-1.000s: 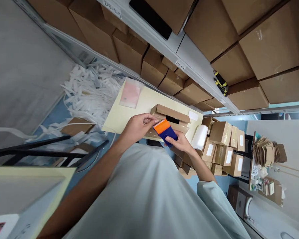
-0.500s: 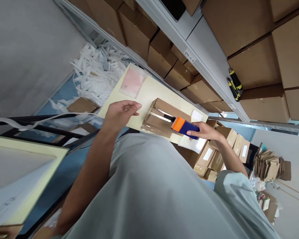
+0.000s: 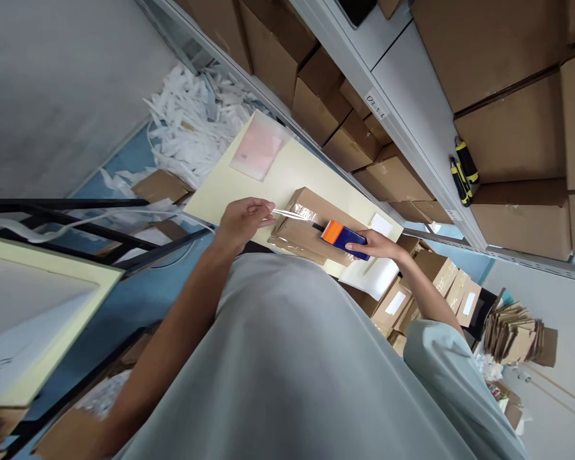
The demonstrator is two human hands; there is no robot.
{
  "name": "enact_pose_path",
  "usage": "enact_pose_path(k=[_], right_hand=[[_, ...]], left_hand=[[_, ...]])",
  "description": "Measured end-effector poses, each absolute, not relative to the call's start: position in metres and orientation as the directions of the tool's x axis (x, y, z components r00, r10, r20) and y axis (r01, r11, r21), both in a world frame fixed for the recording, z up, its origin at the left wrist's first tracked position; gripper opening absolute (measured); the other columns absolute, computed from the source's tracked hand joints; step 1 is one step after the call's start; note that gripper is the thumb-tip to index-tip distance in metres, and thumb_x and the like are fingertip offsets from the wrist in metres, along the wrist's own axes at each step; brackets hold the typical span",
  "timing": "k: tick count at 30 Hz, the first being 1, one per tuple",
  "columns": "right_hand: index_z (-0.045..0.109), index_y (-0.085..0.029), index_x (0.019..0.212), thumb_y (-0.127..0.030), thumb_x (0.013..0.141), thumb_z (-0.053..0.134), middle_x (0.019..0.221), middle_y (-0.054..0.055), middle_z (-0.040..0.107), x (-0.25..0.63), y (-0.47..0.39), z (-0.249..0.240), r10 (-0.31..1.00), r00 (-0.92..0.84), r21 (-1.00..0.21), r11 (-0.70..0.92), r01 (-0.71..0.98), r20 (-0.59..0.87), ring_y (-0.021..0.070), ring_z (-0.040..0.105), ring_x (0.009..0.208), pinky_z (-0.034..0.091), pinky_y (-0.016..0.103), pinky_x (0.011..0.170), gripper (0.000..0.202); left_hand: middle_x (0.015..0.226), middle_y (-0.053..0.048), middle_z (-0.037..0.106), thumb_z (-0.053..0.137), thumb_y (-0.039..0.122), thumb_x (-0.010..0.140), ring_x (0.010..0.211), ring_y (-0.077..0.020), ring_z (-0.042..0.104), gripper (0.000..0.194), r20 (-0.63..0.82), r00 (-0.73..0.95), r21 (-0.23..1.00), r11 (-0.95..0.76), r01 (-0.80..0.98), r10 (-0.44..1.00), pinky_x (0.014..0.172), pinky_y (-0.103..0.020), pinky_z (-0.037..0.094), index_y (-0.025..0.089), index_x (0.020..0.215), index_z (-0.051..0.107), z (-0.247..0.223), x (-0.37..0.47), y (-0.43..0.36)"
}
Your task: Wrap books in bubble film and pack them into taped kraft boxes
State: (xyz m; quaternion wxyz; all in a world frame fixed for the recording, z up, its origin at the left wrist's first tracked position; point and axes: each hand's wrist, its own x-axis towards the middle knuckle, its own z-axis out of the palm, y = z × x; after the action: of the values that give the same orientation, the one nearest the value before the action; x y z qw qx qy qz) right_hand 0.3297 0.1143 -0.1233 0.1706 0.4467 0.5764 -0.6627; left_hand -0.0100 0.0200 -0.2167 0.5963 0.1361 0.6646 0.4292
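On the cream table lies a long cardboard box [image 3: 299, 239], with shiny clear tape on its left end. My left hand [image 3: 246, 220] is closed in a pinch just left of the box. From its fingertips a shiny strip of clear tape [image 3: 290, 214] runs to the box top. My right hand [image 3: 374, 245] is wrapped round a flat blue-and-orange block [image 3: 342, 239], whose exact kind I cannot make out. Its orange end points left and is over the box top, close to a small dark patch on the cardboard.
A pinkish plastic sleeve [image 3: 259, 150] lies on the table's far left part. Shelves with cardboard boxes [image 3: 323, 96] run along the back, with yellow-black utility knives [image 3: 462, 169] on one shelf. White scraps [image 3: 186, 121] are piled on the floor. More boxes [image 3: 393, 303] stand at right.
My left hand has moved right and nearer the box, and a strip now stretches from its fingers. The blue-and-orange block has shifted slightly left with my right hand. The view has also shifted.
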Motion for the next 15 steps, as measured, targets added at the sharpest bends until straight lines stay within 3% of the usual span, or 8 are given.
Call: enact_pose_path(k=[15], right_hand=[[0.07,-0.018,0.098,-0.087,0.087,0.073,0.076,0.001,0.072,0.334,0.098,-0.15,0.365,-0.535,-0.616,-0.154,0.773,-0.762,0.0172,0.065,0.068,0.053,0.027,0.06,0.07]], left_hand=[[0.077,-0.004,0.071,0.085,0.039,0.073,0.076,-0.0183,0.071,0.029,-0.663,-0.283,0.748,0.615,-0.249,0.693,0.087,-0.037,0.066,0.016,0.083,0.07,-0.275,-0.001,0.028]])
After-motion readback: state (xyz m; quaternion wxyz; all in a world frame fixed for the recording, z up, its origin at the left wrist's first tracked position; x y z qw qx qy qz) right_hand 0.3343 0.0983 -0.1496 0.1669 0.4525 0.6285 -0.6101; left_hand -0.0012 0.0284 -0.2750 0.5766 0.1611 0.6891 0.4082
